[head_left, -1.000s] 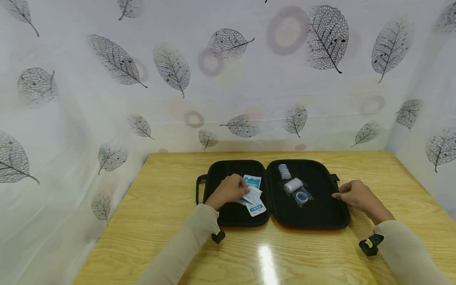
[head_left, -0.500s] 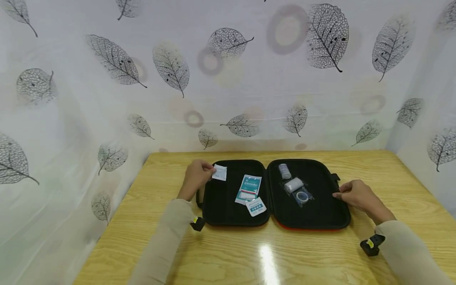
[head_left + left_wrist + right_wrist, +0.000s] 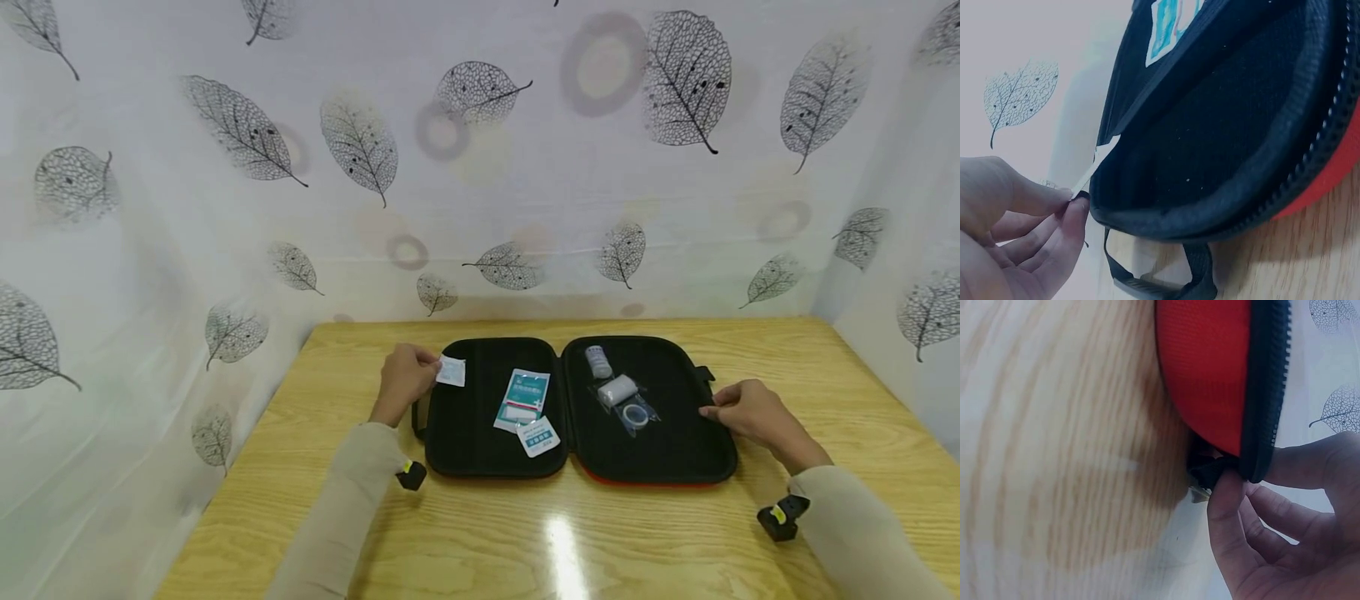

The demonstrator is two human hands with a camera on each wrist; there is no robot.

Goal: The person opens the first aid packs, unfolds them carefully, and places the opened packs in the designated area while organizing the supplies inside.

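My left hand point(image 3: 407, 379) pinches a small white sachet point(image 3: 452, 371) by its edge, over the left rim of an open zip case point(image 3: 491, 354). In the left wrist view the sachet point(image 3: 1095, 164) stands edge-on between thumb and fingertips, its far end at the black lining. The right hand point(image 3: 757, 412) grips the case's right rim; up close, thumb and fingers pinch the zipped edge point(image 3: 1263, 419) of its red shell. A teal-and-white packet point(image 3: 527, 388) and a white packet with blue print point(image 3: 538, 437) lie in the left half.
The right half holds a wrapped roll point(image 3: 598, 362), a white bandage roll point(image 3: 618, 390) and a tape ring point(image 3: 636, 416) in clear plastic. A carry handle point(image 3: 1160, 287) sticks out on the left. A leaf-print curtain point(image 3: 480, 192) hangs behind the wooden table point(image 3: 480, 533).
My left hand has carried the sachet from above the packets to the case's left rim, then slightly lower and further left. The right hand stays on the right rim.
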